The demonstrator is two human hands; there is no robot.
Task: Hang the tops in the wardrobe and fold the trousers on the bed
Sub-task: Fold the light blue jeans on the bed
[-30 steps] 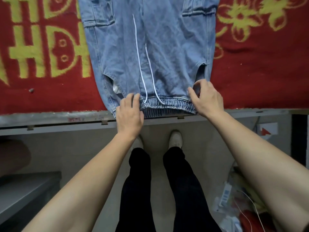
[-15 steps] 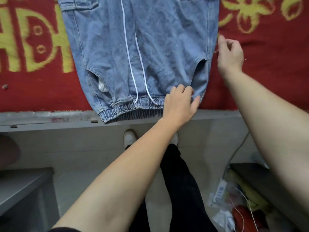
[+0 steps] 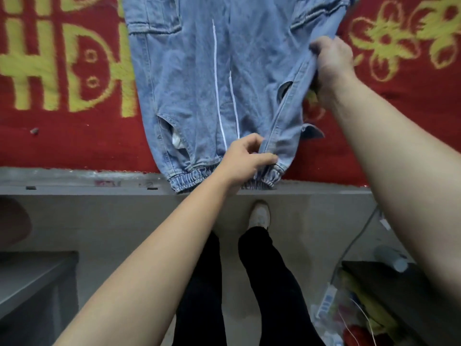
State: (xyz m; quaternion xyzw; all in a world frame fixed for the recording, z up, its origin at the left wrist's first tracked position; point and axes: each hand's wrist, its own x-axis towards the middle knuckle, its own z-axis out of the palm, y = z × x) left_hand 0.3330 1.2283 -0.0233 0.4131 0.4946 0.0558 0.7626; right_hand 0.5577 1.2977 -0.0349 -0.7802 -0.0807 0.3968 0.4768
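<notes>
The left grip (image 3: 247, 158) has its fingers curled and thumb closed, pinching a raised fold of denim just above the elastic waistband (image 3: 197, 181). The right grip (image 3: 331, 58) is clenched in a fist round the right side seam of the same garment, further up the bed, with the cloth bunched inside the fingers. Between the two, the right edge of the jeans (image 3: 194, 83) is lifted off the bed and runs as a taut, slanting fold.

The jeans are light blue with cargo pockets and two white drawstrings (image 3: 217, 96) trailing up the middle. They lie flat on the bed with the waistband at the near edge, slightly overhanging it, and the legs running toward the far side, out of view at the top. White pocket lining (image 3: 177, 142) shows in the left pocket opening.

Under them is a red blanket (image 3: 62, 146) with a yellow woven pattern, covering the bed up to its grey near rail (image 3: 74, 182). Below the rail are the person's black trousers (image 3: 269, 283) and one white shoe (image 3: 259, 216) on a pale floor. A grey cable (image 3: 354, 243) hangs at the right, above a heap of mixed items in the lower right corner that are too blurred to name.
</notes>
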